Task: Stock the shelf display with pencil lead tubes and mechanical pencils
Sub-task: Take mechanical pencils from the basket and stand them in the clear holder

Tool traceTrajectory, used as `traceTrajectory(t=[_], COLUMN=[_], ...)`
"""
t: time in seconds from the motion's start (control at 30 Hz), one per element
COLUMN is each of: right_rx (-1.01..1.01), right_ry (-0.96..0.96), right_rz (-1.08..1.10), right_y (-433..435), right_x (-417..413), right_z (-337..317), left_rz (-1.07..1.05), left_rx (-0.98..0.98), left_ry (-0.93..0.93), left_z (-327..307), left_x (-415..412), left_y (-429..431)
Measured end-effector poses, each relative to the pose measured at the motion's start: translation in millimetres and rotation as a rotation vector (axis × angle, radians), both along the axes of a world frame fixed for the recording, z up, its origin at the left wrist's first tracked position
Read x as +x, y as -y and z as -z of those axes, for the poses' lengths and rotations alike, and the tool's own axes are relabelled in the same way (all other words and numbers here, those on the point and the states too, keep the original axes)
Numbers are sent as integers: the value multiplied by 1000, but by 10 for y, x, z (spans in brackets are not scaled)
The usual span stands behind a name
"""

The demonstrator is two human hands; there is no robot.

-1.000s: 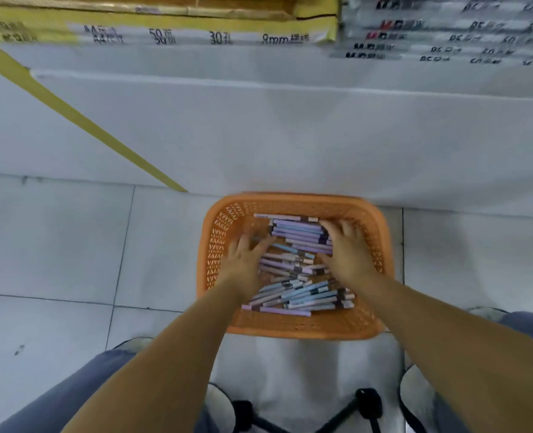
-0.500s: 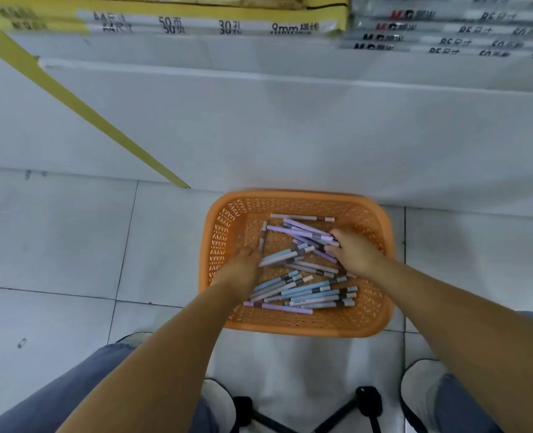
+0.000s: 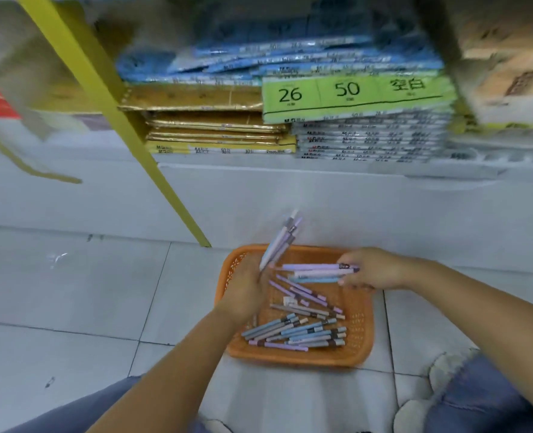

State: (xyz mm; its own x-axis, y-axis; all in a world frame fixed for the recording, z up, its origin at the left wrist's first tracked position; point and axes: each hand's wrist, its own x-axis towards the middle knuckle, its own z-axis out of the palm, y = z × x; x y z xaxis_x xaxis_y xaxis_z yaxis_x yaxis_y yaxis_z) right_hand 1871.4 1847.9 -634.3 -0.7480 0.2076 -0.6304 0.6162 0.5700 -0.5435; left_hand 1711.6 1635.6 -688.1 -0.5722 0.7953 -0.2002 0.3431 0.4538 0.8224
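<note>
White tiled floor below stocked shelf: orange plastic basket of pastel mechanical pencils; left hand fingers clamp a tilted bundle, right hand fingers a level bundle.

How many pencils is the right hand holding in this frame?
3, gripped crosswise by the right hand over the orange plastic basket: top lilac mechanical pencil, second lilac mechanical pencil beneath, pale blue mechanical pencil lowest. More may be hidden behind the fingers.
</note>
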Motion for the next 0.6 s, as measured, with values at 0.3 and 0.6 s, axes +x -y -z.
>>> traceTrajectory(t=[0.3, 0.6], right_rx=[89, -85], right_ry=[-173, -631], right_rz=[-99, 193], right_y=[-55, 47], right_x=[-34, -61], right_z=[-1591, -2356], left_rz=[181, 153], left_rx=[106, 219], left_ry=[233, -56], left_z=[-1556, -2422], left_x=[227, 165], left_y=[-307, -340])
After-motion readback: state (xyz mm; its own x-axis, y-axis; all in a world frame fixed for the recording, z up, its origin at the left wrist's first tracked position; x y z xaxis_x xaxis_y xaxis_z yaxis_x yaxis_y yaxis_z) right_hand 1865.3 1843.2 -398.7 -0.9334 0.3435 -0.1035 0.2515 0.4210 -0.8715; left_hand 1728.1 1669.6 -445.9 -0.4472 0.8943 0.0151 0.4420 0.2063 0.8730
